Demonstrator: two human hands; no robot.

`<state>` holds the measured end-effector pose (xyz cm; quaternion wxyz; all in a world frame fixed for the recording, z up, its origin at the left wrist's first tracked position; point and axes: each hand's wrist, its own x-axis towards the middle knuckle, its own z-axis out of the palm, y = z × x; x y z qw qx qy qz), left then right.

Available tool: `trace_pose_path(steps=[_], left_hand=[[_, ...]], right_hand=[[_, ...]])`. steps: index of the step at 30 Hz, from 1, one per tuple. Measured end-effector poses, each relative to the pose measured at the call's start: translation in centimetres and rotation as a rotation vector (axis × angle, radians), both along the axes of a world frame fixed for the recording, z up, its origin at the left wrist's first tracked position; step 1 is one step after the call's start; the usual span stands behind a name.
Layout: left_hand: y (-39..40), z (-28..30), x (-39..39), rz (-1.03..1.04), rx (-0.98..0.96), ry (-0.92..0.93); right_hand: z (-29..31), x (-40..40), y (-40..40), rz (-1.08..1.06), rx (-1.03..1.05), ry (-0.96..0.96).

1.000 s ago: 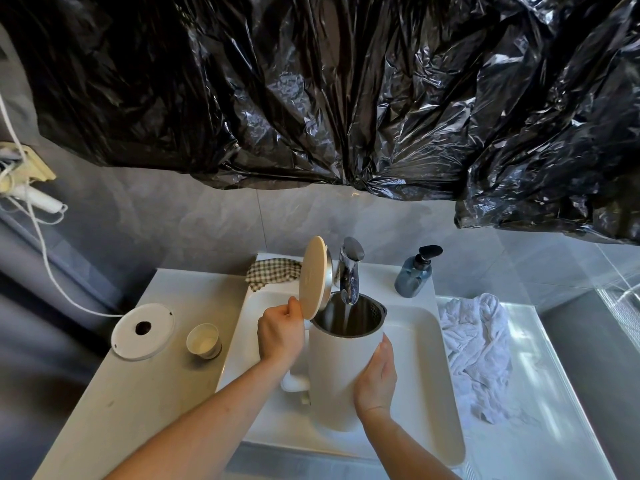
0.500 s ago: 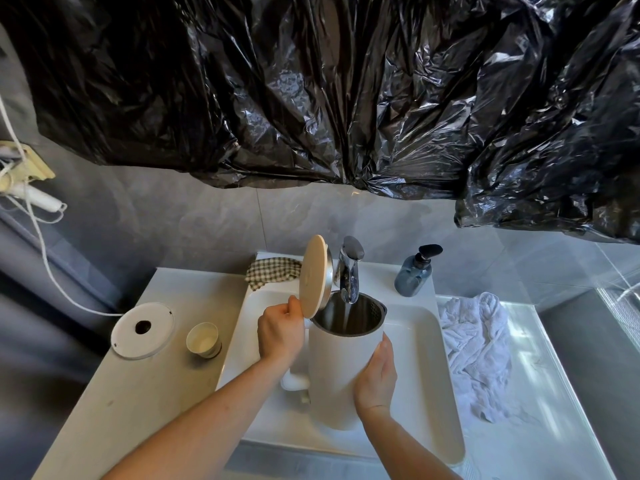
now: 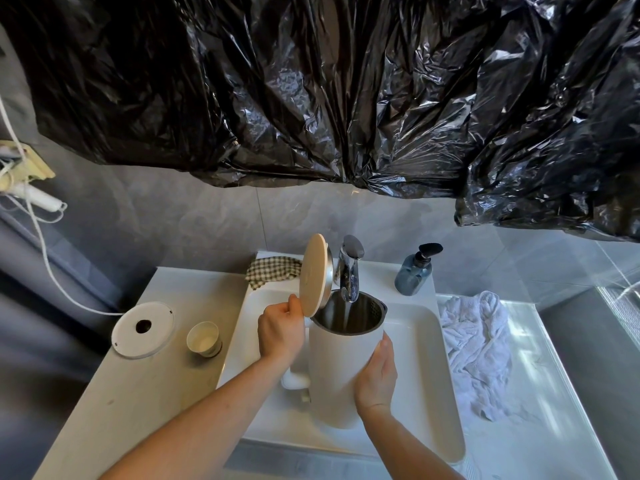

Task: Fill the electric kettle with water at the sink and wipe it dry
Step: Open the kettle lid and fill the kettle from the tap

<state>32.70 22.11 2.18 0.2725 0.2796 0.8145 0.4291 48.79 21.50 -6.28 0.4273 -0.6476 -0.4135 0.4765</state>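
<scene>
A white electric kettle (image 3: pixel 337 368) stands upright over the white sink (image 3: pixel 429 362), its steel-lined mouth right under the chrome tap (image 3: pixel 349 268). A thin stream of water falls from the tap into it. Its round beige lid (image 3: pixel 313 275) is swung up on the left. My left hand (image 3: pixel 280 332) grips the top of the kettle's handle, thumb at the lid's lower edge. My right hand (image 3: pixel 375 374) presses flat against the kettle's right side. A crumpled white cloth (image 3: pixel 476 344) lies on the counter to the right of the sink.
The kettle's round white base (image 3: pixel 143 329) with its cord sits on the left counter beside a small cream cup (image 3: pixel 203 339). A checked cloth (image 3: pixel 273 270) lies behind the sink at left, a blue soap dispenser (image 3: pixel 414 271) behind at right. Black plastic sheeting (image 3: pixel 346 91) hangs overhead.
Almost nothing differs; both hands keep the kettle under the tap, and the kettle has risen very slightly toward the spout.
</scene>
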Motion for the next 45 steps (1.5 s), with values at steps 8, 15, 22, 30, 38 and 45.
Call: trace_pose_path(steps=[8, 15, 22, 30, 38, 45], left_hand=[[0.17, 0.10, -0.01, 0.010, -0.012, 0.016], [0.28, -0.27, -0.03, 0.010, -0.012, 0.003], [0.12, -0.26, -0.06, 0.004, -0.011, 0.009], [0.12, -0.12, 0.03, 0.006, -0.021, 0.017], [0.25, -0.04, -0.01, 0.004, -0.030, 0.029], [0.26, -0.25, -0.02, 0.005, -0.020, 0.027]], right_hand=[[-0.30, 0.00, 0.06, -0.002, 0.005, 0.004], [-0.40, 0.02, 0.06, -0.002, -0.007, 0.007], [-0.27, -0.03, 0.04, -0.011, -0.003, 0.008], [-0.37, 0.06, 0.03, 0.000, -0.009, 0.004], [-0.09, 0.05, 0.01, -0.003, 0.007, -0.003], [-0.08, 0.09, -0.03, -0.004, 0.010, -0.001]])
